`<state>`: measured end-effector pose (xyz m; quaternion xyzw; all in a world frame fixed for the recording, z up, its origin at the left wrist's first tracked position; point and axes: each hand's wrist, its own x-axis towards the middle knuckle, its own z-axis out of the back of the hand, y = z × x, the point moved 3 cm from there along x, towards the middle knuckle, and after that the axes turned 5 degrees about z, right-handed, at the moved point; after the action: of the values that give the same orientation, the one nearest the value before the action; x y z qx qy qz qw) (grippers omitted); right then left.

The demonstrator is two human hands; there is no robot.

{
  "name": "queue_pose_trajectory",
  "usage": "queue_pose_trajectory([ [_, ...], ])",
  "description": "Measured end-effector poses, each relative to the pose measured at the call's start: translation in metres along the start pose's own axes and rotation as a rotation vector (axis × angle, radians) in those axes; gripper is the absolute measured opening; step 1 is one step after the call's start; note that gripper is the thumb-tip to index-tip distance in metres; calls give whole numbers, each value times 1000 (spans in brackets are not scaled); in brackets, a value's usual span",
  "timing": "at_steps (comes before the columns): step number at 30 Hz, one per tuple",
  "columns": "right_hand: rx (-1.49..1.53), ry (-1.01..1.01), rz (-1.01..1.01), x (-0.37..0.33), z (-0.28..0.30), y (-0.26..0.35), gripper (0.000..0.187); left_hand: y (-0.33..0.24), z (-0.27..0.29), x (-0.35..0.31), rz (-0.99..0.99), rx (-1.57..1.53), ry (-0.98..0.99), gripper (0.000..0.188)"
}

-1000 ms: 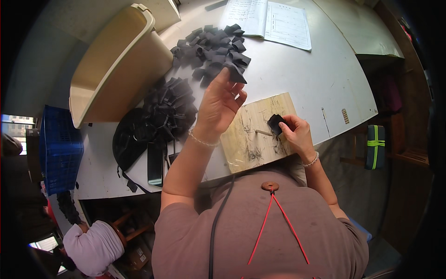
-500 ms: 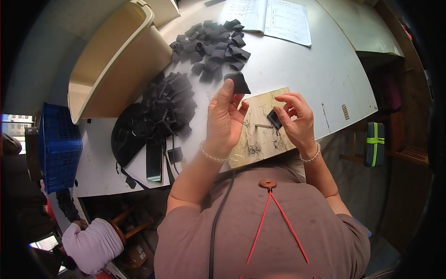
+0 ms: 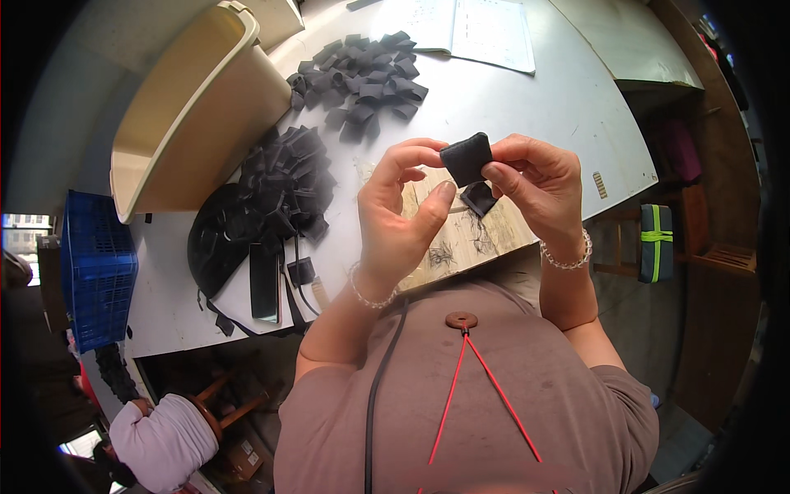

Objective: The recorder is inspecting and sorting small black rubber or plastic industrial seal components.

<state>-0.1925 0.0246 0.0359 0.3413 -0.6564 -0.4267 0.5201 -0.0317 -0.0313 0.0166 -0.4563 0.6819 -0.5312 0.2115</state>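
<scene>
A small square black fabric piece (image 3: pixel 467 159) is held up over the wooden board (image 3: pixel 424 263). Its right edge is pinched between the thumb and fingers of my right hand (image 3: pixel 543 185). On the opposite side, my left hand (image 3: pixel 395 214) has an index fingertip against the piece's left edge, with the thumb spread away below. Just under the held piece, a second black fabric piece (image 3: pixel 477 200) sits at the board, partly covered by my right fingers. Dark thread scraps (image 3: pixel 440 253) lie on the wood.
Two heaps of black fabric pieces, a looped heap (image 3: pixel 362 82) and a darker heap (image 3: pixel 288 177), lie left on the white table (image 3: pixel 527 107). Nearby are a beige bin (image 3: pixel 197 123), a phone (image 3: pixel 265 281), an open notebook (image 3: pixel 494 33) and a blue crate (image 3: pixel 99 267). Another person (image 3: pixel 164 440) sits lower left.
The fabric piece has moved right and nearer, from my left hand's pinch into my right hand's. My right hand has risen from the board piece, and my left thumb has come away.
</scene>
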Motion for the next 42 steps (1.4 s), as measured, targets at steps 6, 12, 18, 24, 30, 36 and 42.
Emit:
queue_pose_trajectory([
  [6,-290,164,163,4,12,31,12,-16,-9,-1,-290,471,29,42],
  [12,-417,325,184,7,12,42,14,-16,-1,-7,-308,517,141,36],
  [18,-569,401,189,5,1,38,11,-12,5,-10,-210,444,129,36],
  [24,-614,474,154,3,-3,34,9,3,3,-7,-119,433,144,29],
  [30,-518,391,122,-8,-2,18,8,12,0,-12,-73,300,117,21],
  [36,-505,383,116,-13,-1,11,7,12,-3,-12,-123,405,116,20],
  [42,-520,413,81,-14,-2,8,7,13,-2,-12,-167,473,125,19],
])
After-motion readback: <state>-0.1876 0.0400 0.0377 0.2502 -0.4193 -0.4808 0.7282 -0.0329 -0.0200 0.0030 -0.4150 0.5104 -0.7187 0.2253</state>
